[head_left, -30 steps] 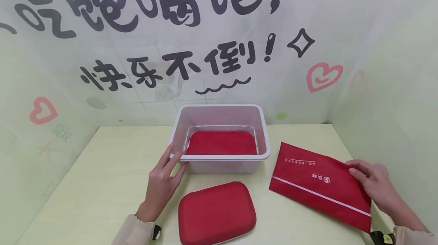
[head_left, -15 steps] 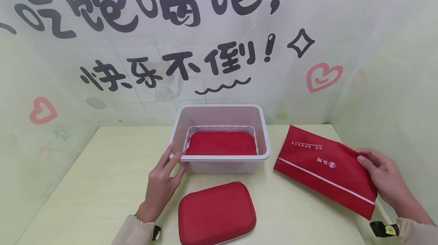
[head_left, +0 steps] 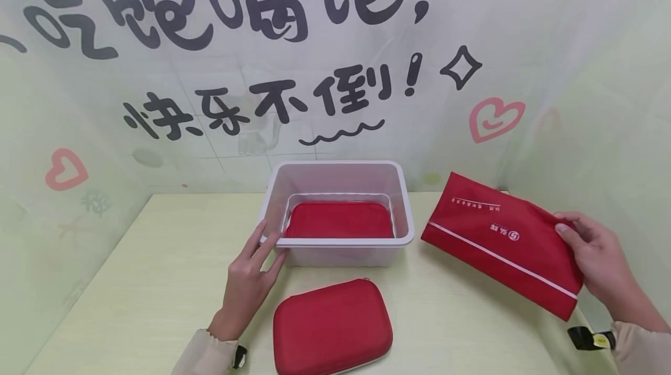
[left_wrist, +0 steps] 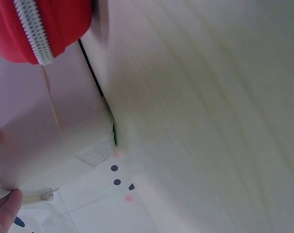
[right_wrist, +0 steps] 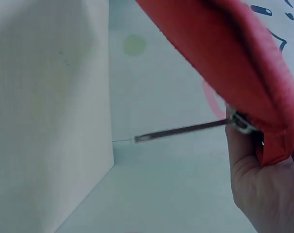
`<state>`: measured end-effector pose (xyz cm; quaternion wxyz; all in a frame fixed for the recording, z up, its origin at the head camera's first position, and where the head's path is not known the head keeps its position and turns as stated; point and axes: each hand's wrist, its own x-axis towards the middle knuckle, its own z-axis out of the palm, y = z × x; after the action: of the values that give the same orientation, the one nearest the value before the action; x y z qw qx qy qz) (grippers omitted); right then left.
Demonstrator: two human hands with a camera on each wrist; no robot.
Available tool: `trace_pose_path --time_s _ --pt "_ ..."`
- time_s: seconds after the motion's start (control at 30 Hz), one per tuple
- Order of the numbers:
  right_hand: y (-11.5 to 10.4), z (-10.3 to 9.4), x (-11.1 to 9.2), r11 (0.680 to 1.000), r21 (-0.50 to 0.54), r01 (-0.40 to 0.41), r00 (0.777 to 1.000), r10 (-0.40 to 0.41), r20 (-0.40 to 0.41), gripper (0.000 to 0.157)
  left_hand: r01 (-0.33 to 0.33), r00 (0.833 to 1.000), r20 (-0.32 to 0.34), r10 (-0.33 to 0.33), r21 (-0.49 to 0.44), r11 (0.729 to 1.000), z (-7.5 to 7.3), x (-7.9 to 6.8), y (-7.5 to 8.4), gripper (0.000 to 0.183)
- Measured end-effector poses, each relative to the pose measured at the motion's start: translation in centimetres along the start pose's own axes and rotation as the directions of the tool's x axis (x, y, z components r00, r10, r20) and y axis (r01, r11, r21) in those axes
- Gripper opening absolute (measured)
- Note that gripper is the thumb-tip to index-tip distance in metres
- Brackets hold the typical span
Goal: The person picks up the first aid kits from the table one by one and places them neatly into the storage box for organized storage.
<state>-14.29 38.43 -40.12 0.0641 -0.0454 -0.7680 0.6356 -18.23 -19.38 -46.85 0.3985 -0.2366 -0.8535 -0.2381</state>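
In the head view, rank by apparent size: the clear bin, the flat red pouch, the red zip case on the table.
1. clear bin
2. flat red pouch, held up by the right hand, so nearness may inflate it
3. red zip case, partly cut off by the frame edge

table [head_left: 157,282]: pale yellow | hard red case [head_left: 332,326]: near edge | wall [head_left: 157,130]: black lettering, pink hearts
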Motion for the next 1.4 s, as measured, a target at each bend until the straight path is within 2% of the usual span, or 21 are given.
trace_pose_path --time_s 0.23,0.33,0.5,0.63,0.87,0.93,1.2,1.4 --pt "-1.3 0.3 0.6 0.992 -0.122 0.014 0.998 -0.022 -0.063 0.021 0.003 1.000 0.007 -0.003 0.001 1.000 0.0 0.0 0.0 0.065" --pt "-1.7 0.3 0.8 0.994 -0.110 -0.001 0.997 -0.007 -0.073 0.021 -0.003 1.000 -0.004 0.003 -0.003 1.000 0.0 0.0 0.0 0.067" --pt "-2.6 0.2 1.1 0.999 -0.044 -0.023 0.997 0.020 -0.071 0.026 -0.012 1.000 -0.022 0.012 -0.017 1.000 0.3 0.1 0.0 0.069" --pt "-3.6 0.4 1.3 1.000 -0.008 -0.012 0.996 0.011 -0.089 0.032 0.002 1.000 0.000 -0.002 -0.016 1.000 0.4 0.2 0.1 0.067" --pt "-4.7 1.5 1.3 0.978 0.209 0.028 0.997 -0.012 -0.079 0.031 0.012 1.000 -0.009 -0.012 -0.004 1.000 0.1 0.0 0.3 0.064" --pt "-4.9 1.8 1.3 0.971 0.237 0.039 0.997 -0.022 -0.072 0.031 0.007 1.000 -0.019 -0.008 -0.007 1.000 0.1 0.0 0.3 0.065" --pt "-6.1 2.7 1.6 0.977 0.206 0.062 0.992 -0.037 -0.120 0.048 0.015 1.000 0.009 -0.015 -0.007 1.000 -0.2 0.1 0.2 0.067" --pt "-6.8 3.9 2.3 0.956 0.282 0.075 0.995 -0.055 -0.079 0.042 0.008 1.000 0.004 -0.008 -0.004 1.000 -0.1 -0.1 0.2 0.068"
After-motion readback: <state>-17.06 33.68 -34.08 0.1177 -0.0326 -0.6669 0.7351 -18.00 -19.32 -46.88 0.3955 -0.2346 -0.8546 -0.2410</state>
